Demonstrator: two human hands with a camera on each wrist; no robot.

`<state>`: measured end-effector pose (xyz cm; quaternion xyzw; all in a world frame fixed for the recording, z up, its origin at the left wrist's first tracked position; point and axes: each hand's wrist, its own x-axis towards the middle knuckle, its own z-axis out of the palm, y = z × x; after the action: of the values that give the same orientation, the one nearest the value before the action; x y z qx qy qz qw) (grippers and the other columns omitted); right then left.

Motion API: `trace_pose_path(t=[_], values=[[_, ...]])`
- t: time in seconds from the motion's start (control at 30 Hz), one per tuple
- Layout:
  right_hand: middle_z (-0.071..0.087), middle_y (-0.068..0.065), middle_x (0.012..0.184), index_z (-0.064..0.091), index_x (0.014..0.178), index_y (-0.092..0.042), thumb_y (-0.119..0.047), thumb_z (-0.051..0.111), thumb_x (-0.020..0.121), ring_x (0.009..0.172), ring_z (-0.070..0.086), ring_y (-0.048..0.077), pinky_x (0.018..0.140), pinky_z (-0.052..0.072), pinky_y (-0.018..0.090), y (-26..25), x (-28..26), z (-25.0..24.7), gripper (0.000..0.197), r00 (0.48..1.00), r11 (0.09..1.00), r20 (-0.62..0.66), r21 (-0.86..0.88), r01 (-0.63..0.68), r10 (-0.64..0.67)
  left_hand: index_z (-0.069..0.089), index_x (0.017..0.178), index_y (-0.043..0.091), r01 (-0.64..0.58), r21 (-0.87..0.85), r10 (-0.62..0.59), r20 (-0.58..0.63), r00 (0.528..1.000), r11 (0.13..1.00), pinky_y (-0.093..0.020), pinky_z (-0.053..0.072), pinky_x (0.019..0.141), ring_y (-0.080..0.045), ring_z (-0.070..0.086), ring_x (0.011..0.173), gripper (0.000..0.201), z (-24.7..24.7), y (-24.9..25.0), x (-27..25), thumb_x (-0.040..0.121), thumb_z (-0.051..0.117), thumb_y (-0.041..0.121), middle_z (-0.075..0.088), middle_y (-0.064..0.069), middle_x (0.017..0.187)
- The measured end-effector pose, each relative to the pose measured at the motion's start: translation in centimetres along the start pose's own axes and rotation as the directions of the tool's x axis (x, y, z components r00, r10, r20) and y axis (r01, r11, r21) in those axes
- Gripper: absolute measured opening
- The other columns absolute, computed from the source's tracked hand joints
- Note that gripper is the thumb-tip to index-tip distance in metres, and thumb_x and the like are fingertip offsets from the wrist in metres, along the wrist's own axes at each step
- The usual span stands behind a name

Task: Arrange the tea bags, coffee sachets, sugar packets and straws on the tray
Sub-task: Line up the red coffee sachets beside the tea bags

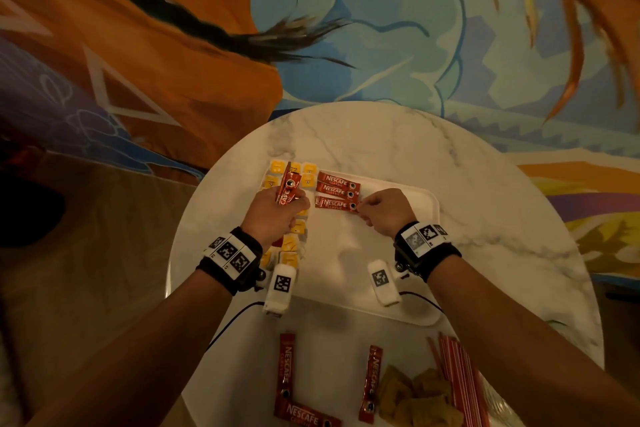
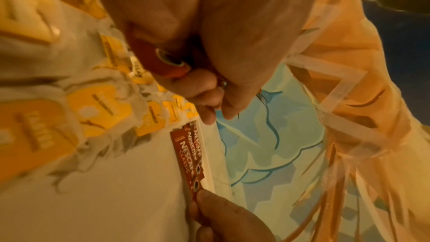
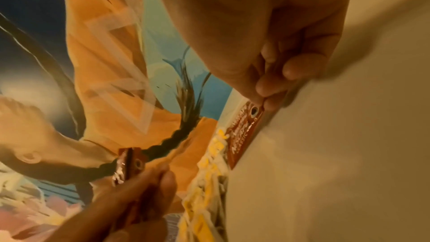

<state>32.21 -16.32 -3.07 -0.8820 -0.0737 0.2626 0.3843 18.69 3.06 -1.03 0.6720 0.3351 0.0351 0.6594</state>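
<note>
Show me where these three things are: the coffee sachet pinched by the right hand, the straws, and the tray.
coffee sachet (image 1: 335, 203): head view, middle of its red face.
straws (image 1: 457, 371): head view, middle of the red bundle.
tray (image 1: 420, 198): head view, far right corner of its rim.

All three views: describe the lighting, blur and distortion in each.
Head view: dim, warm light; wide-angle bending curves the round white marble table; the red coffee sachets on the white tray read sharply. Left wrist view: yellow cast, the yellow tea bags smeared close to the lens. Right wrist view: the right hand soft and blurred, casting a shadow on the tray.
</note>
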Motion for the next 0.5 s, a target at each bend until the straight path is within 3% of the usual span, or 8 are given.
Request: trace_pose_path(t=[0.17,0.33,0.5], values=[[0.074,0.005,0.064,0.077,0.066,-0.012,-0.02,0.073,0.084,0.066,0.074,0.022,0.071,0.062,0.038,-0.4,0.9,1.0,0.02,0.998,0.999,-0.031,0.002,-0.047,0.047,0.07,0.102,0.003,-0.007,-0.001,0.007,-0.001,1.0,1.0,-0.025,0.041,0.046,-0.014,0.05,0.053,0.019,0.0,0.0,-0.5,0.088,0.072,0.018,0.064,-0.002,0.072],[0.073,0.003,0.059,0.075,0.063,-0.018,-0.019,0.072,0.084,0.061,0.073,0.02,0.071,0.064,0.04,-1.1,1.5,1.0,0.022,0.997,0.998,-0.073,-0.055,-0.034,0.03,0.066,0.095,0.01,0.007,-0.041,-0.005,0.041,0.999,0.999,-0.022,0.042,0.046,-0.011,0.051,0.052,0.018,-0.1,0.5,-1.1,0.095,0.068,0.028,0.064,-0.004,0.077],[0.077,0.007,0.078,0.081,0.087,-0.016,-0.027,0.072,0.086,0.077,0.074,0.024,0.08,0.062,0.04,-1.1,1.9,0.9,0.014,0.995,0.99,-0.094,-0.139,0.011,-0.024,0.062,0.101,0.011,0.125,-0.21,-0.096,0.141,0.985,0.97,-0.024,0.043,0.05,-0.015,0.055,0.057,0.013,-0.2,0.8,-1.5,0.099,0.063,0.024,0.064,-0.005,0.079]])
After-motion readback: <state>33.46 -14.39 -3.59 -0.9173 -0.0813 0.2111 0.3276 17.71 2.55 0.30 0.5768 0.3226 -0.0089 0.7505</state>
